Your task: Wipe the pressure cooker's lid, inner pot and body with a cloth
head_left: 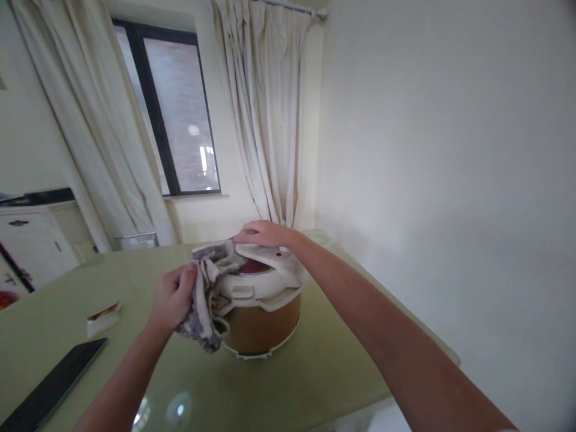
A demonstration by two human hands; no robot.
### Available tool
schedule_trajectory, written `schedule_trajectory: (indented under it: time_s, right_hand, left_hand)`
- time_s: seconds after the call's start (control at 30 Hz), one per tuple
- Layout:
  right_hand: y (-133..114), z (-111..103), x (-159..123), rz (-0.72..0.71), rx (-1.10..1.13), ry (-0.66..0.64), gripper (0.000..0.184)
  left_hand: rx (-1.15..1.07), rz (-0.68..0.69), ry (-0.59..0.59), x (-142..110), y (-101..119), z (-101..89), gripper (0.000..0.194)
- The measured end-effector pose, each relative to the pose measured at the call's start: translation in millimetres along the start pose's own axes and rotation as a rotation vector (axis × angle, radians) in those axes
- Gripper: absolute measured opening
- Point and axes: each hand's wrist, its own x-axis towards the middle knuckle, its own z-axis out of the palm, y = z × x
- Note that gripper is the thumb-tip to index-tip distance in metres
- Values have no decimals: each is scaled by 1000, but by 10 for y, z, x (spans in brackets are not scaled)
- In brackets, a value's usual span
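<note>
An electric pressure cooker (263, 327) with a golden-brown body and a white lid (265, 281) stands upright on the table. At its left side my left hand (173, 297) is closed on a grey and white cloth (204, 309), which bunches against the lid's left edge and hangs down beside the body. My right hand (263, 233) reaches over the top of the lid, its fingers curled around the far end of the white lid handle (270, 255). A dark red panel shows under the handle. The cloth hides the cooker's left side.
The cooker stands on a pale green, glossy table (148, 276). A dark flat slab (54, 384) lies at the near left, with a small whitish packet (103, 321) beyond it. A white wall (450, 180) rises along the right edge; curtains (270, 108) and a window are behind.
</note>
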Motion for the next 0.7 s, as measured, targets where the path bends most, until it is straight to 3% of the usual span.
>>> schedule_trajectory:
  time_s: [0.1, 0.17, 0.23, 0.33, 0.4, 0.47, 0.57, 0.7]
  right_hand:
    - [-3, -10, -2, 12, 3, 2, 47]
    - [11, -20, 0, 17, 18, -1, 45]
    - [41, -30, 1, 1, 74, 15, 41]
    - [104, -41, -5, -53, 270, 11, 36]
    - [143, -40, -7, -56, 364, -17, 40]
    - [170, -34, 1, -41, 370, -31, 39]
    - [185, -26, 20, -78, 280, -29, 33]
    - [162, -34, 12, -159, 155, 7, 29]
  left_hand:
    - [125, -279, 31, 220, -55, -91, 64]
    - [142, -288, 99, 286, 103, -105, 63]
    - [121, -129, 117, 262, 387, -37, 59]
    - [182, 330, -129, 128, 837, 192, 48]
    - [249, 517, -228, 80, 1005, 346, 42]
    - [252, 553, -270, 134, 1020, 436, 41]
    - [177, 416, -326, 377, 854, 434, 45]
    - [-12, 291, -486, 663, 640, 331, 46]
